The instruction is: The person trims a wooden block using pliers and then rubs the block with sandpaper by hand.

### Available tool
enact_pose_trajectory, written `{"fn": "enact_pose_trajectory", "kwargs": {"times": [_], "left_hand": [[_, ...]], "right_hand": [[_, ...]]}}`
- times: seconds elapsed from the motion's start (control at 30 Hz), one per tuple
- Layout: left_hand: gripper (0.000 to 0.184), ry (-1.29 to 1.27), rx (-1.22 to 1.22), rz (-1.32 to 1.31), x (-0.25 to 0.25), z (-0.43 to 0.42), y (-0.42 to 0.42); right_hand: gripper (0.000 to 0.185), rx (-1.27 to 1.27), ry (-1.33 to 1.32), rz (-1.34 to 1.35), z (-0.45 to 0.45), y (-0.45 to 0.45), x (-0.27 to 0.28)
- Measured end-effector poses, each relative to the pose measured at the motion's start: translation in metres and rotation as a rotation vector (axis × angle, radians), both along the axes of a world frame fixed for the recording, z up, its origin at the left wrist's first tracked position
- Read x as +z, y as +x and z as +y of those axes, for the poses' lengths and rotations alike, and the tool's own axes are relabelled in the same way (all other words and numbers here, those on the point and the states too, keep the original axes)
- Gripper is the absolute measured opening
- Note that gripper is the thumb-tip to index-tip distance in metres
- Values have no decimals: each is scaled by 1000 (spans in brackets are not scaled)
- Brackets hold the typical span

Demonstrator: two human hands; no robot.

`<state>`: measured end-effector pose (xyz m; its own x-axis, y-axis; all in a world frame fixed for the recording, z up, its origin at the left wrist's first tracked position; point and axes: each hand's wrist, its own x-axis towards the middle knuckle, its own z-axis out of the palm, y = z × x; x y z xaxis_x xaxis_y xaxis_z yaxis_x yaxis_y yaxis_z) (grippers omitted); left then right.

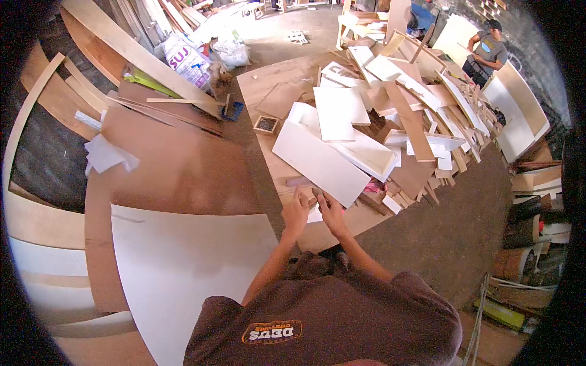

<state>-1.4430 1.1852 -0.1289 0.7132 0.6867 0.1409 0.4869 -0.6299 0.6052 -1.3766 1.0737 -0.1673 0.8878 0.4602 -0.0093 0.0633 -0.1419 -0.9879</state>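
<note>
Both of my hands are over the near edge of a wooden table [268,94], in front of a long white board [320,160]. My left hand [295,213] has its fingers pointing up and forward; whether it holds anything is too small to tell. My right hand [330,213] is a short way to the right, its fingers bent around something small and dark that I cannot make out. Beyond the hands lies a small greyish-brown block [298,182]. A small white piece [314,215] shows between the hands.
Scrap boards [409,122] are heaped on the table's right side. A large white sheet [195,268] lies at the left on a brown panel [177,171]. White sacks [186,61] stand at the back left. Another person [486,53] stands at the back right.
</note>
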Motion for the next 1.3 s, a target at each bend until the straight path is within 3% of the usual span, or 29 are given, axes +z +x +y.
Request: {"fn": "enact_pose_trajectory", "kwargs": {"times": [0.07,0.17,0.27,0.37,0.5,0.6,0.67,0.7,0.87,0.97,1.1,1.17,1.3], "left_hand": [[48,-15,-6,17,-1,0,-2],[52,-38,-21,13,5,-2,-5],[58,-38,-35,-9,3,-1,-3],[63,-64,-51,9,3,-3,-5],[68,-133,-64,-16,0,2,-1],[69,-69,-62,-43,-5,6,3],[69,-106,-63,19,5,4,1],[69,-138,-64,81,4,4,0],[68,-150,-90,36,-9,8,1],[67,-130,-84,39,4,7,1],[65,-95,-84,37,-4,8,-1],[65,-98,-85,35,-4,8,-1],[64,-115,-102,40,10,9,0]], "right_hand": [[36,-7,2,20,0,-5,14],[36,39,-124,-72,-5,0,-23],[37,6,-23,-60,-2,1,-17],[38,-17,44,17,-3,-9,23],[39,-1,-130,-54,-6,-4,-12],[40,-3,-99,-59,-1,-1,-3],[42,14,135,-37,0,-4,11],[42,12,132,-36,-1,-5,12],[42,49,-149,-32,-7,-2,-9],[41,34,9,-41,-4,-2,13],[39,-22,19,-96,-1,-3,6],[41,40,-312,-45,-5,1,-15],[40,35,-163,-73,-4,2,-7]]}}
